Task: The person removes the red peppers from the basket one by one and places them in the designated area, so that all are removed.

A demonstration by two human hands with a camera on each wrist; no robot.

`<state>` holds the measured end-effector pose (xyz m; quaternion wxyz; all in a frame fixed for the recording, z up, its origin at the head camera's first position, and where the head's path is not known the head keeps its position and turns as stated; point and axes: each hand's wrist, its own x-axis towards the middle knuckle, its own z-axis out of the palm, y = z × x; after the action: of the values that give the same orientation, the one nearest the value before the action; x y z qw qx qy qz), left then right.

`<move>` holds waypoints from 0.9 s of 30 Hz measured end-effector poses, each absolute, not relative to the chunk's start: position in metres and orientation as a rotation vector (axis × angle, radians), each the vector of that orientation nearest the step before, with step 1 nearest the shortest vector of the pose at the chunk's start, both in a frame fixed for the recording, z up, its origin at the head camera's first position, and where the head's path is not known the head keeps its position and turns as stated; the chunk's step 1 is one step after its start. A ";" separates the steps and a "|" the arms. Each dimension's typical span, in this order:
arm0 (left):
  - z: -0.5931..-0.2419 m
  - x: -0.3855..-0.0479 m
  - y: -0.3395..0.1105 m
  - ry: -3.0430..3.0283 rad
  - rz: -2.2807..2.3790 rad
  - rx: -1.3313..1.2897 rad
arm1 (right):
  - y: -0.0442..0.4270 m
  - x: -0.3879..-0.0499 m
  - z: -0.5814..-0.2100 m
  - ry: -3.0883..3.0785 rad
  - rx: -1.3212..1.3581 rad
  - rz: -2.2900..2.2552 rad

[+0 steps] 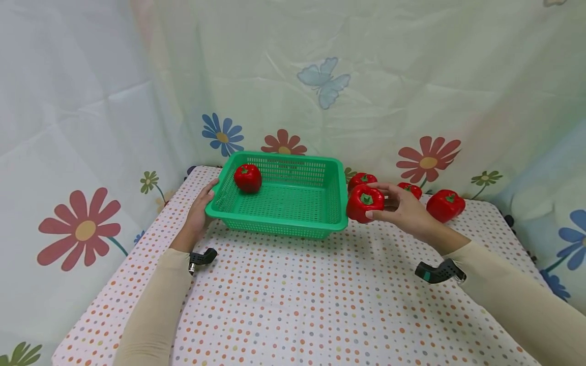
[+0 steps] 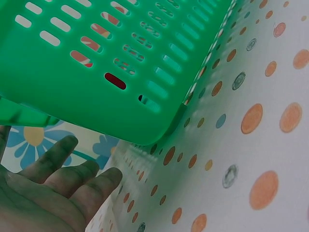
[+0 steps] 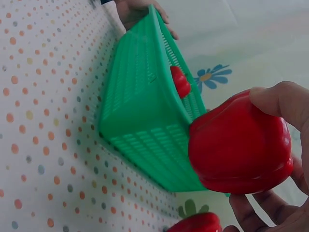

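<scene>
A red bell pepper (image 1: 364,203) is in my right hand (image 1: 405,211), gripped between thumb and fingers just outside the right rim of a green plastic basket (image 1: 274,223). In the right wrist view this held pepper (image 3: 239,145) hangs close to the basket's end wall, above the table. Another red bell pepper (image 1: 247,178) sits inside the basket, toward its left back corner. My left hand (image 1: 198,213) touches the basket's left rim from outside. Its lower fingers (image 2: 94,191) look spread and nearly straight beneath the rim; the thumb is hidden in the left wrist view.
Three more red bell peppers stand right of the basket: one behind the held pepper (image 1: 361,179), one partly hidden behind my right hand (image 1: 410,190), one farther right (image 1: 445,205). A dotted cloth covers the table (image 1: 293,295). A flowered curtain (image 1: 256,76) hangs behind it.
</scene>
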<state>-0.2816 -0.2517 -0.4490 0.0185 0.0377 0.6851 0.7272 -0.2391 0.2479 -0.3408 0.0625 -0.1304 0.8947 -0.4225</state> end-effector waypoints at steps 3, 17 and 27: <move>-0.449 -0.281 -0.252 2.129 2.250 0.127 | 0.254 -0.238 -0.343 2.715 -0.383 -1.270; -0.449 -0.279 -0.252 2.148 2.252 0.128 | 0.264 -0.249 -0.384 2.699 -0.246 -1.245; -0.451 -0.284 -0.253 2.117 2.264 0.131 | 0.268 -0.262 -0.403 2.728 -0.203 -1.193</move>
<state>-0.2837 -0.2525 -0.4513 0.0197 0.0421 0.6823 0.7296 -0.2619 0.2680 -0.4032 0.0784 -0.0679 0.9113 -0.3984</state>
